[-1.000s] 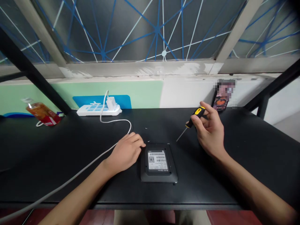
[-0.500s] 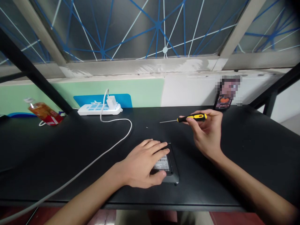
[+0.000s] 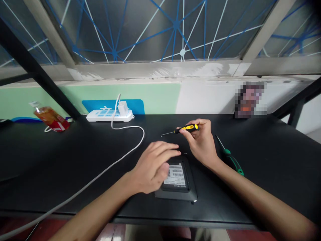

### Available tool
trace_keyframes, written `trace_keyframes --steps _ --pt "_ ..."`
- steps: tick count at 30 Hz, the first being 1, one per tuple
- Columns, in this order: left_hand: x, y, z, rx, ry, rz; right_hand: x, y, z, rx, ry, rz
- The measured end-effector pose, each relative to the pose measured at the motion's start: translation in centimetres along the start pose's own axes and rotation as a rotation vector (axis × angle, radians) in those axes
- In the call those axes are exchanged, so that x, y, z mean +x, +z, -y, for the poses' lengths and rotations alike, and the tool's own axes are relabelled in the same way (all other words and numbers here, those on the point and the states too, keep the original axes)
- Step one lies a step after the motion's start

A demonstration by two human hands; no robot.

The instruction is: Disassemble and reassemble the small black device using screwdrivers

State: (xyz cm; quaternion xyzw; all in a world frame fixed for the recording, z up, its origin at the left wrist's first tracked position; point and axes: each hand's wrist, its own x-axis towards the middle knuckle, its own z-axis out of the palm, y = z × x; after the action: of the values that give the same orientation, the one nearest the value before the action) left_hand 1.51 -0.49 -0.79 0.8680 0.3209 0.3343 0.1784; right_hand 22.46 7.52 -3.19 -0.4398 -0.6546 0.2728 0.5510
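Observation:
My right hand (image 3: 203,140) grips a yellow-and-black screwdriver (image 3: 188,128) by its handle. The thin shaft points left, and its tip is close to a tiny light-coloured bit (image 3: 161,136) on the table; whether they touch I cannot tell. My left hand (image 3: 152,165) is held with fingers apart over the left side of a flat dark device (image 3: 193,190), holding nothing. The device lies label side up, its white label (image 3: 178,175) partly covered by the thumb. Another small pale piece (image 3: 185,153) lies by its far edge. Beside my right forearm rests a green-and-black screwdriver (image 3: 232,161).
On the black table (image 3: 75,167), a white cable (image 3: 110,165) runs from a power strip (image 3: 107,115) towards the near left. A drink bottle (image 3: 52,117) leans at the far left. A blurred-out phone (image 3: 247,103) stands against the wall.
My right hand has moved left with the yellow-and-black screwdriver, its tip now lower near the tiny bit. The green screwdriver has come into view. My left hand has lifted off the device, uncovering more label.

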Motion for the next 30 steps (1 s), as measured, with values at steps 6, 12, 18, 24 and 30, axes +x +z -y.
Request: trace_keyframes --steps 6,12,18,24,30 --pt "-0.1 -0.7 0.7 -0.108 -0.128 -0.448 -0.1 0.0 -0.7 -0.038 0.006 0.034" --pt "0.1 -0.8 1.1 -0.125 -0.222 -0.44 -0.2 -0.6 0.4 0.013 -0.013 -0.027" --pt "0.0 -0.9 0.8 0.024 -0.342 -0.243 -0.3 -3.1 1.0 0.173 0.052 -0.102" --pt "-0.2 -1.3 -0.1 0.055 -0.245 0.109 -1.0 -5.6 0.1 0.294 0.242 -0.112" --pt "-0.5 -2.0 -0.3 0.087 -0.21 0.354 -1.5 -6.5 0.2 0.431 0.376 -0.141"
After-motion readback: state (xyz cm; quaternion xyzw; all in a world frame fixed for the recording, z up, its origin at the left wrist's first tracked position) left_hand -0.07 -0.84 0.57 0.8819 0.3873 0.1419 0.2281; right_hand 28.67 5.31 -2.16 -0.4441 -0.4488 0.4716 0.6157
